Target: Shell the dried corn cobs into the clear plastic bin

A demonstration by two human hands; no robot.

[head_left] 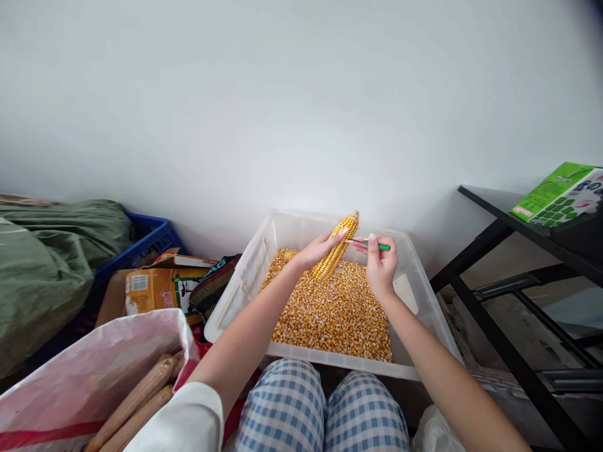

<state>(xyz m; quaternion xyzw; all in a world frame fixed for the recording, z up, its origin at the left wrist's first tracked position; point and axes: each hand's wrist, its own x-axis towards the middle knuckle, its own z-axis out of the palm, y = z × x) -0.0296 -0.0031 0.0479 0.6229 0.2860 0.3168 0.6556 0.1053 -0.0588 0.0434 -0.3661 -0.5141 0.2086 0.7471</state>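
White and bare, the wall [301, 100] fills the upper half of the view, and against its foot stands a translucent plastic tub [230, 294] with a broad bed of loose yellow kernels [330, 314] inside. To the left are a blue crate [153, 227] under a green cover [70, 245], some orange packets [149, 290], a dark mesh bag [214, 290] beside the tub, and, nearest, a white and red sack [108, 351] holding long brown cobs [136, 398]. On the right, a black rack [490, 336] carries a green and white carton [556, 194] on its upper shelf. Two knees in blue checked trousers [282, 402] come up close to the tub's near edge. Both forearms stretch forward over that edge from the lower corners, a white sleeve [183, 417] showing on the left one. The left hand [323, 248] is closed around a yellow ear [335, 251], which it holds above the kernels, tilted, with its upper end leaning right. The right hand [381, 260], fingers bent and thumb raised, pinches a green-handled tool [384, 247] held nearly level; its thin shaft points left and reaches the ear's side, though the contact is too small to make out.
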